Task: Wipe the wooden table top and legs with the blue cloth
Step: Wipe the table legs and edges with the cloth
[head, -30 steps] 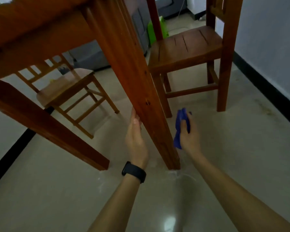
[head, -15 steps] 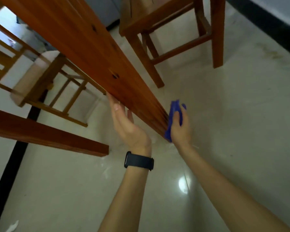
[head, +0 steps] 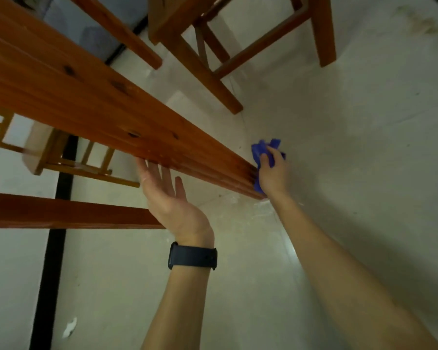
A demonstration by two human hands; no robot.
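A reddish wooden table leg [head: 106, 107] runs diagonally from the upper left down to its foot on the floor near the centre. My right hand [head: 272, 173] presses a crumpled blue cloth [head: 262, 150] against the leg's right side, just above the foot. My left hand [head: 167, 198], with a dark wristband, lies flat with fingers spread against the leg's left underside. A second table leg [head: 68, 210] crosses the left of the view.
A wooden chair [head: 213, 46] stands on the pale tiled floor behind the leg, another chair [head: 68, 162] sits at the left. A black floor stripe [head: 53, 248] runs down the left. A scrap of white paper [head: 70, 327] lies on the floor.
The view has tilted further down and closer to the leg's foot. My right hand with the cloth has slid down the leg towards the floor; my left hand has opened flatter against it.
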